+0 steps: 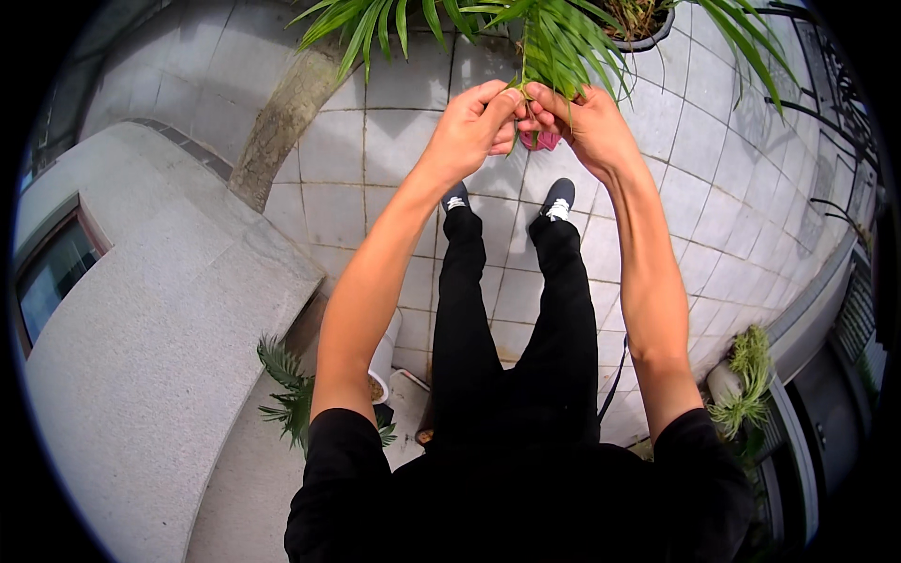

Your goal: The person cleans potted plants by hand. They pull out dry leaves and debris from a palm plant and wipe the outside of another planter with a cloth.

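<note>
Both arms reach forward to a green palm frond (568, 54) that hangs in from the top of the view. My left hand (476, 124) is closed, thumb and fingers pinching the thin lower end of the frond. Right beside it, my right hand (589, 129) pinches the same spot, its fingertips nearly touching the left ones. Thin leaf strips poke out between the fingers; exactly what each fingertip grips is partly hidden. Just beneath the hands shows a pink object (540, 140), mostly covered, so its kind is unclear.
A dark plant pot (648, 39) stands at the far right of the frond. Grey tiles (516, 281) lie underfoot. To the left are a tree trunk (282, 122) and a pale curved wall (160, 281). A white pot (385, 357) and a trailing plant (744, 385) flank me.
</note>
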The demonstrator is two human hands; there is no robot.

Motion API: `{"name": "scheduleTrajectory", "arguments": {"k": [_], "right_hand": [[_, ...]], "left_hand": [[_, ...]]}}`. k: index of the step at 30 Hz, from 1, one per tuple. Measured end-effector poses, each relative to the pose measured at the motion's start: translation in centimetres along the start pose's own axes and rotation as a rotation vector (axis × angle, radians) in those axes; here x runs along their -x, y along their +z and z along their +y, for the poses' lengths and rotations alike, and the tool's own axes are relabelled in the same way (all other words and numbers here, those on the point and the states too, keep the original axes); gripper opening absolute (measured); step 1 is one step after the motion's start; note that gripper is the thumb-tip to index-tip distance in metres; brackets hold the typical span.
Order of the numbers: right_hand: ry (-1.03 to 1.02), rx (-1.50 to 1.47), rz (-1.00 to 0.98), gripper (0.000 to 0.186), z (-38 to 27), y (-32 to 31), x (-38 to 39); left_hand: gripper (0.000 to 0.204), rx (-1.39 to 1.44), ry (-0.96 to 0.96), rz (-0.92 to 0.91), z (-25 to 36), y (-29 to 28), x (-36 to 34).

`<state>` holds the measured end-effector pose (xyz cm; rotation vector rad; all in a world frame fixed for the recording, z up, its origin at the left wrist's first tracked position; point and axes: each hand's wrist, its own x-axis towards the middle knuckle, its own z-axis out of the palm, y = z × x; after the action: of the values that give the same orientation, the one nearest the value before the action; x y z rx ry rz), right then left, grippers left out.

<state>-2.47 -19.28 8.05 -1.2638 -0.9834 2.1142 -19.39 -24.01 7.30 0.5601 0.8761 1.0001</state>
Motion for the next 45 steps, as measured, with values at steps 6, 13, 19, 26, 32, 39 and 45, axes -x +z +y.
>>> {"name": "scheduleTrajectory", "arguments": {"k": [6, 13, 19, 26, 32, 39, 45], "right_hand": [[-0.062, -0.158, 0.014, 0.026, -0.6, -0.2, 0.6], [-0.085, 0.039, 0.001, 0.028, -0.7, -0.2, 1.1], [-0.188, 0.261, 0.012, 0.028, -0.9, 0.8, 1.3], [-0.166, 0.587, 0.043, 0.027, -1.5, 0.2, 1.2], [-0.172, 0.261, -0.052, 0.029, -1.8, -0.5, 0.9], [-0.004, -0.126, -0.047, 0.031, -0.5, -0.7, 2.3], [-0.054, -0.214, 0.037, 0.029, -1.2, -1.0, 6.0]], "left_hand": [[0.018, 0.114, 0.079, 0.125, 0.8, 0.7, 0.8], [0.014, -0.074, -0.096, 0.079, 2.7, 1.4, 0.9], [0.023, -0.413, -0.13, 0.112, 3.4, 2.2, 0.5], [0.029, -0.463, -0.172, 0.019, 3.2, 2.1, 0.4], [0.024, 0.032, -0.161, -0.077, 3.1, -0.1, 0.1], [0.024, 0.081, -0.185, 0.032, 4.4, -1.3, 1.1], [0.027, 0.018, -0.166, 0.238, 4.7, 0.2, 3.2]]}}
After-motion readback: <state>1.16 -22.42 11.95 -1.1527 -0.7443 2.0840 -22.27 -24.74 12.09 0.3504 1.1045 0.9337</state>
